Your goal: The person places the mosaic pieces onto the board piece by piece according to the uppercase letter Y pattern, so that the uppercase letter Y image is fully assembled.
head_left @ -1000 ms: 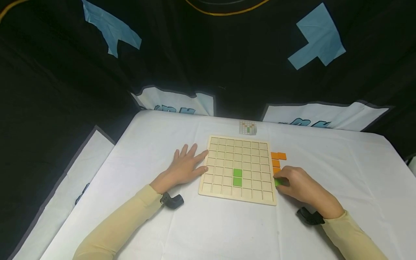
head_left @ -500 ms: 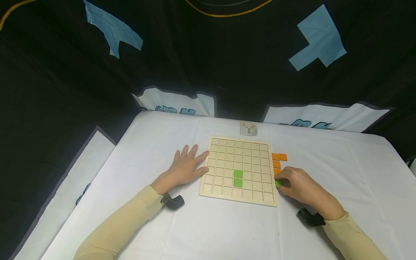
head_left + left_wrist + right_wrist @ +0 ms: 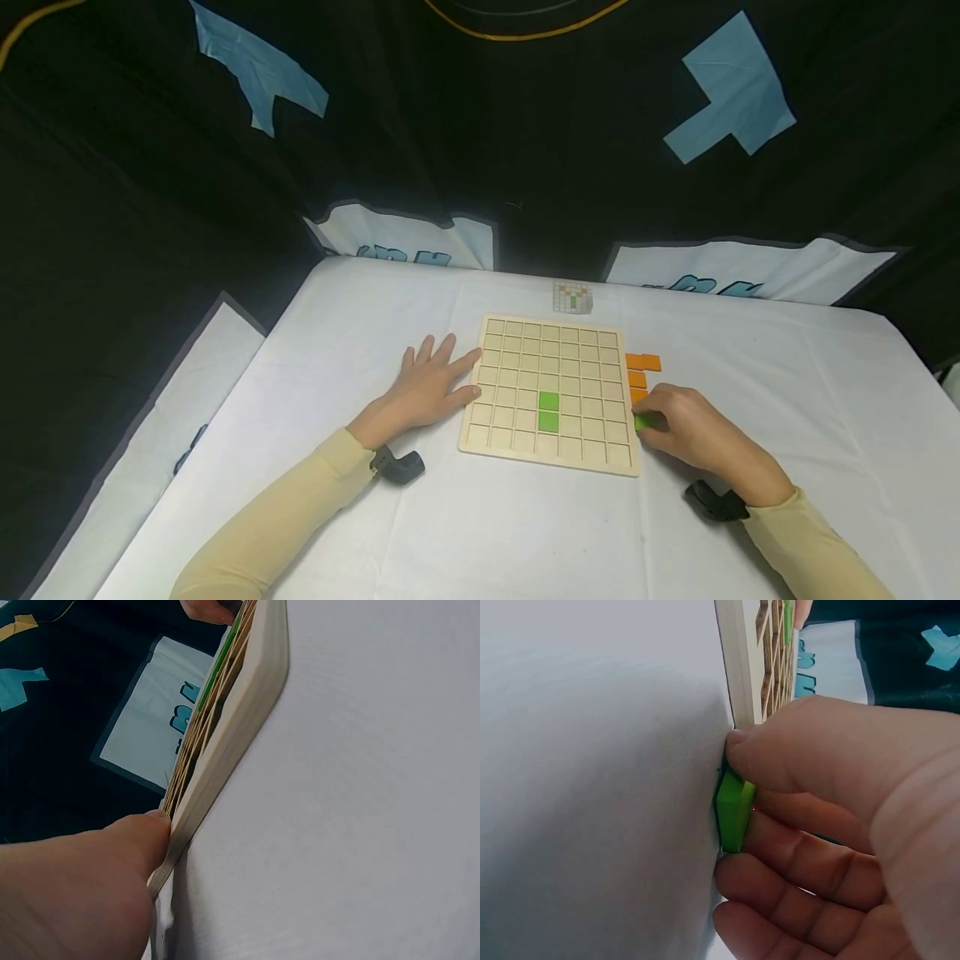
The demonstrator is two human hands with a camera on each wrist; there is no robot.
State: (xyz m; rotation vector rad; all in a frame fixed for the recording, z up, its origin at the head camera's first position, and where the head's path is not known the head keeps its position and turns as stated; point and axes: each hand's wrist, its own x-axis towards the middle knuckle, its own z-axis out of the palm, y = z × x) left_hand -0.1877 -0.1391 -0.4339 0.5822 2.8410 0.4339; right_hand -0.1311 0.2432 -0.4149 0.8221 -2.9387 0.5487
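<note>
A square wooden grid board [image 3: 592, 406] lies on the white cloth in the head view, with two green tiles [image 3: 548, 402] set one above the other in its lower middle cells. My left hand [image 3: 420, 392] rests flat with fingers spread, thumb and index tip at the board's left edge; the left wrist view shows the thumb [image 3: 142, 832] against that edge. Beside the board's lower right side, my right hand [image 3: 686, 425] pinches a green tile [image 3: 733, 814] between thumb and fingers, low at the cloth. The hand partly covers this tile in the head view.
Several orange tiles [image 3: 643, 362] lie along the board's right side, just beyond my right hand. A small card printed with a coloured grid [image 3: 572, 297] sits behind the board. Black curtain [image 3: 555, 183] hangs past the table's far edge.
</note>
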